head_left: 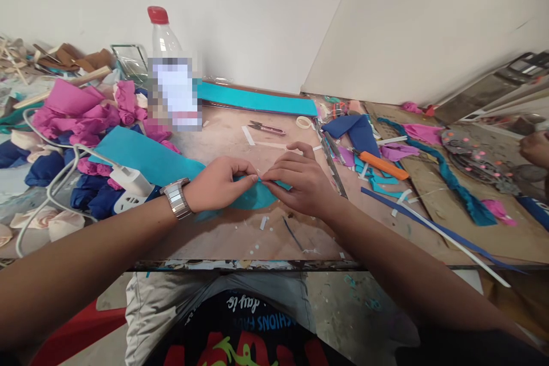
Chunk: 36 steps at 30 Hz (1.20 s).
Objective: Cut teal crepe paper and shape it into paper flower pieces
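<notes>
A turquoise strip of fabric (146, 151) lies across the table from the left and runs beneath my hands. My left hand (221, 183), with a metal watch on its wrist, pinches the fabric's edge between thumb and forefinger. Meeting it fingertip to fingertip, my right hand (300, 180) pinches the same edge, its other fingers loosely curled. Part of the strip shows below and between the hands; the exact spot gripped is mostly hidden by the fingertips. Beyond my hands rest small thread snips (266, 128) and a roll of tape (304, 122).
Pink, navy and cream fabric pieces (77, 106) heap on the left beside a white charger (131, 180) and cable. A bottle (165, 40) stands behind. At right lie an orange-handled cutter (383, 165), fabric scraps and a pincushion (478, 157); another person's hand (536, 148) shows at the edge.
</notes>
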{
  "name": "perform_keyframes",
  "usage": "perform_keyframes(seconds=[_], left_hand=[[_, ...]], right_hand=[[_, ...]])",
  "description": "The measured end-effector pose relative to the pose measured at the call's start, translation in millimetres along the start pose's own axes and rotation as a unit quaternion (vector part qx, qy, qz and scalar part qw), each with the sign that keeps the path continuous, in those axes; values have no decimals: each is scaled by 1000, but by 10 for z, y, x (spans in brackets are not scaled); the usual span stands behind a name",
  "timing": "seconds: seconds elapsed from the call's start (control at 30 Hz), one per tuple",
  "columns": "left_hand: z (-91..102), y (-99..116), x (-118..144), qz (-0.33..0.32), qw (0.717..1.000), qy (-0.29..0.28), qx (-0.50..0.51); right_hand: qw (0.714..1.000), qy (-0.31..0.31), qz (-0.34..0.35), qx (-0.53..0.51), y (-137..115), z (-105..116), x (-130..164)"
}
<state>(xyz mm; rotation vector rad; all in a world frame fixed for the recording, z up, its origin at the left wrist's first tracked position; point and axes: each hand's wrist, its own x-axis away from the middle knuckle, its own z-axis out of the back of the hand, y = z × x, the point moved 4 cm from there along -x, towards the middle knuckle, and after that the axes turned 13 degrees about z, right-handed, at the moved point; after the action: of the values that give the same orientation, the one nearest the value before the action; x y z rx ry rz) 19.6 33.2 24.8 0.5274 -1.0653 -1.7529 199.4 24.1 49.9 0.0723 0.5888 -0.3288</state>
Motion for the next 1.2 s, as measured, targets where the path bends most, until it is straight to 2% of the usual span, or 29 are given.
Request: perform_keyframes(seconds=[0.23, 0.57, 0.9, 1.07, 1.2], left_hand=[[4, 57, 18, -31, 999, 25, -6], [29, 122, 86, -88, 990, 75, -79], [-18, 132, 110, -148, 941, 142, -268], [-56, 140, 113, -171, 931, 140, -290], [-70, 129, 111, -152, 944, 123, -265]], right_hand=[[998, -23, -44, -29, 33, -28, 36], [996, 17, -73, -41, 24, -21, 10], [993, -21, -87, -76, 23, -22, 0], [988, -50, -102, -102, -1, -34, -21], [986, -64, -109, -111, 3, -45, -10]])
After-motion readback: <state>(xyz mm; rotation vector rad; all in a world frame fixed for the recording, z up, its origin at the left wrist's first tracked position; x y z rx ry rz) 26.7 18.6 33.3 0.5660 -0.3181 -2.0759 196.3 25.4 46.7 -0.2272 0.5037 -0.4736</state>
